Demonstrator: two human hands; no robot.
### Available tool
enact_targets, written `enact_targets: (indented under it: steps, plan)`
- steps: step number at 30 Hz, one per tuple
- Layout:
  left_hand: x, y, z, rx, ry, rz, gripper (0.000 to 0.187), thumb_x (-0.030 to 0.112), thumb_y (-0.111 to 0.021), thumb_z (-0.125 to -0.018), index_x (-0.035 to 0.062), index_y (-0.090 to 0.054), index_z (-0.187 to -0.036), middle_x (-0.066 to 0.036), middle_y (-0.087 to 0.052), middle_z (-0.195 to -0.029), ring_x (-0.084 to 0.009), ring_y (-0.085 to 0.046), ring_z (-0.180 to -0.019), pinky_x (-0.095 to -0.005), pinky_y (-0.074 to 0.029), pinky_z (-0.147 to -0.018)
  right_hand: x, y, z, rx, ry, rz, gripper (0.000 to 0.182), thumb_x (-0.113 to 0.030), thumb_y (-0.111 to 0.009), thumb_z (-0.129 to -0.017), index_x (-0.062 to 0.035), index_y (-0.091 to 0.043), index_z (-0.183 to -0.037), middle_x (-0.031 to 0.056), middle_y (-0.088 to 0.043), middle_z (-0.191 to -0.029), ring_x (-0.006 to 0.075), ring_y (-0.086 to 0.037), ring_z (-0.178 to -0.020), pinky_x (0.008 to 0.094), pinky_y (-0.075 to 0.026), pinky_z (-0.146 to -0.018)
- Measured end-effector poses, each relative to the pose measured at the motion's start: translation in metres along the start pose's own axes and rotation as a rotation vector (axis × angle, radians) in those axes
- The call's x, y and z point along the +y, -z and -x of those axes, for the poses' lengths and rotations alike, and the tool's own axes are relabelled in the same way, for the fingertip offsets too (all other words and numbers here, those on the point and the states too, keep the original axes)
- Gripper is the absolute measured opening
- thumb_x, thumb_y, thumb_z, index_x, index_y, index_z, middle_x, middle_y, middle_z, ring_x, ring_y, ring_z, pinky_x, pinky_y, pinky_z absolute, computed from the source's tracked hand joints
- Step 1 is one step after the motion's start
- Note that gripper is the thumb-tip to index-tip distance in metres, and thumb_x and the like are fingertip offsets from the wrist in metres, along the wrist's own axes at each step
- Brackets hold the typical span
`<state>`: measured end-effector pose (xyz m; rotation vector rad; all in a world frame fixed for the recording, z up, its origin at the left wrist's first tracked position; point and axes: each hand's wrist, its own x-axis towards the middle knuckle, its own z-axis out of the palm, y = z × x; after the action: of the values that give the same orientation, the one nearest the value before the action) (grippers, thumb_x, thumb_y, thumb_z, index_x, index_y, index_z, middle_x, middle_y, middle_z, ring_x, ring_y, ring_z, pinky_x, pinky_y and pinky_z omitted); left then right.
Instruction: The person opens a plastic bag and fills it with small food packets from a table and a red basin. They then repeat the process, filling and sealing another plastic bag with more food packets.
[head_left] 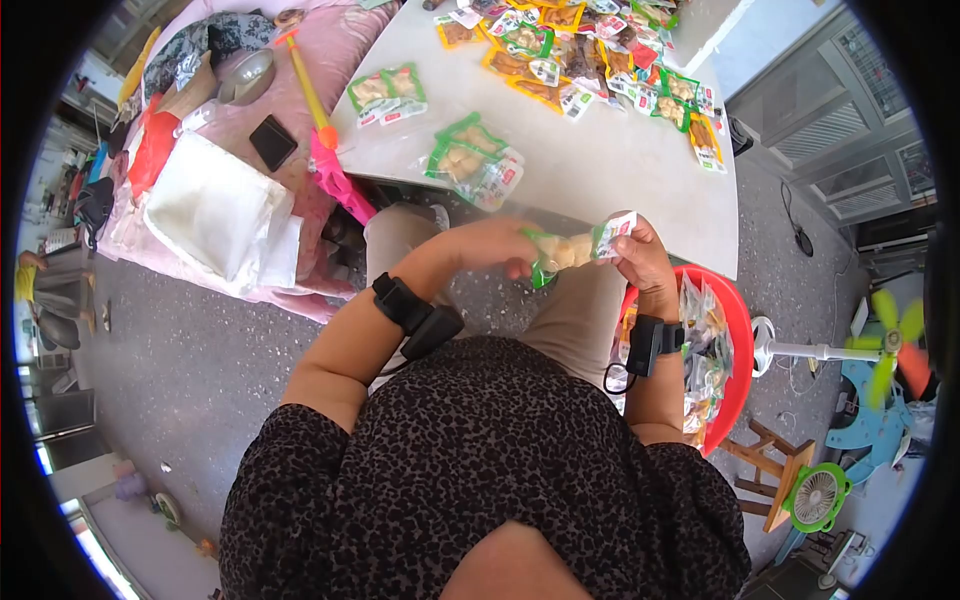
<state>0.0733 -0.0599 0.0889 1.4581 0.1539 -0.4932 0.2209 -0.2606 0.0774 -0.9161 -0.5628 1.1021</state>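
A small clear snack packet point(568, 252) with green edges and pale, rounded pieces inside is stretched between my hands over my lap. My right hand point(643, 258) pinches its white-and-red printed end. At the other end, my left hand point(505, 248) has its fingers curled on the green edge; they are partly hidden and slightly blurred. Just beyond my hands, a similar green-edged packet point(465, 162) lies at the table's near edge. Another pale-filled packet point(388, 95) rests farther back on the left of the white table point(600, 185).
Mixed snack packets point(570, 60) are heaped at the table's far side. A red basin point(738, 340) full of packets stands by my right arm. To the left is a pink-covered bed point(330, 55) with a white bag point(215, 210) and a dark phone-like object point(272, 142).
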Motion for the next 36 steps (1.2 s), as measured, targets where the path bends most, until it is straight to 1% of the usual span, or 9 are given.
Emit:
enact_targets:
  steps: [3,5,9,10,13,17,22,31,36]
  plan:
    - [-0.019,0.002,-0.016,-0.027,0.006,0.179,0.026,0.022,-0.049,-0.071,-0.0009,-0.054,-0.083,-0.007,-0.056,-0.068,-0.0131,-0.051,-0.054,-0.0237,-0.041,-0.051,-0.002,-0.008,0.001,0.096,-0.109,0.294,0.026,-0.013,-0.062,-0.071,-0.0024,-0.053,-0.093,0.0044,-0.058,-0.082,0.0133,-0.056,-0.072,0.0257,-0.047,-0.064]
    - [-0.037,0.009,-0.034,0.067,-0.109,0.183,0.025,0.023,-0.050,-0.071,-0.0005,-0.054,-0.080,-0.007,-0.055,-0.067,-0.0137,-0.050,-0.054,-0.0246,-0.040,-0.051,0.007,-0.006,-0.002,0.197,-0.052,0.190,0.025,-0.007,-0.059,-0.073,-0.0023,-0.051,-0.097,0.0040,-0.057,-0.083,0.0135,-0.056,-0.073,0.0269,-0.047,-0.064]
    - [-0.006,0.007,-0.027,0.592,-0.248,-0.018,0.025,0.023,-0.053,-0.070,0.0004,-0.053,-0.080,-0.007,-0.052,-0.067,-0.0141,-0.049,-0.059,-0.0267,-0.040,-0.053,0.011,-0.011,-0.006,0.403,0.075,-0.065,0.021,-0.001,-0.047,-0.078,-0.0009,-0.048,-0.100,0.0070,-0.056,-0.086,0.0155,-0.056,-0.073,0.0288,-0.048,-0.065]
    - [-0.017,0.012,-0.036,0.752,-0.319,-0.309,0.025,0.021,-0.055,-0.068,0.0009,-0.051,-0.081,-0.010,-0.051,-0.071,-0.0187,-0.051,-0.064,-0.0302,-0.041,-0.057,0.014,-0.005,-0.007,0.405,0.078,-0.061,0.021,-0.001,-0.046,-0.079,-0.0007,-0.048,-0.099,0.0078,-0.056,-0.087,0.0161,-0.056,-0.074,0.0294,-0.048,-0.065]
    - [-0.017,0.009,-0.041,0.986,-0.462,-1.064,0.026,0.021,-0.056,-0.066,0.0009,-0.050,-0.082,-0.013,-0.051,-0.076,-0.0264,-0.053,-0.067,-0.0351,-0.043,-0.059,0.020,0.001,-0.010,0.451,0.091,-0.063,0.021,0.000,-0.044,-0.079,-0.0003,-0.048,-0.099,0.0097,-0.056,-0.088,0.0178,-0.057,-0.075,0.0320,-0.049,-0.064]
    - [-0.025,0.012,-0.052,0.963,-0.394,-1.100,0.021,0.019,-0.053,-0.067,0.0014,-0.050,-0.079,-0.016,-0.051,-0.079,-0.0330,-0.052,-0.073,-0.0402,-0.043,-0.063,0.032,0.005,-0.019,0.478,0.215,-0.086,0.021,-0.002,-0.044,-0.079,-0.0006,-0.048,-0.099,0.0105,-0.056,-0.088,0.0199,-0.057,-0.076,0.0355,-0.050,-0.064]
    - [-0.022,0.022,-0.054,0.927,-0.209,-0.949,0.014,0.015,-0.045,-0.071,0.0016,-0.049,-0.075,-0.018,-0.051,-0.078,-0.0343,-0.050,-0.075,-0.0421,-0.040,-0.065,0.026,-0.003,-0.022,0.409,0.122,-0.154,0.023,-0.001,-0.045,-0.078,-0.0007,-0.047,-0.101,0.0105,-0.056,-0.090,0.0205,-0.057,-0.077,0.0345,-0.049,-0.067]
    - [-0.010,0.022,-0.042,1.007,-0.408,-0.831,0.015,0.016,-0.041,-0.076,0.0022,-0.047,-0.074,-0.017,-0.050,-0.078,-0.0348,-0.049,-0.073,-0.0437,-0.039,-0.062,0.034,-0.010,-0.048,0.294,0.100,-0.241,0.025,0.000,-0.047,-0.077,-0.0019,-0.047,-0.102,0.0090,-0.055,-0.090,0.0190,-0.056,-0.078,0.0324,-0.048,-0.068]
    - [0.000,0.023,-0.033,1.029,-0.332,-0.918,0.014,0.015,-0.042,-0.075,0.0026,-0.048,-0.076,-0.017,-0.050,-0.076,-0.0349,-0.050,-0.071,-0.0431,-0.040,-0.061,0.033,-0.012,-0.060,0.252,0.128,-0.269,0.025,0.002,-0.046,-0.077,-0.0023,-0.047,-0.102,0.0086,-0.055,-0.091,0.0188,-0.056,-0.079,0.0324,-0.047,-0.070]
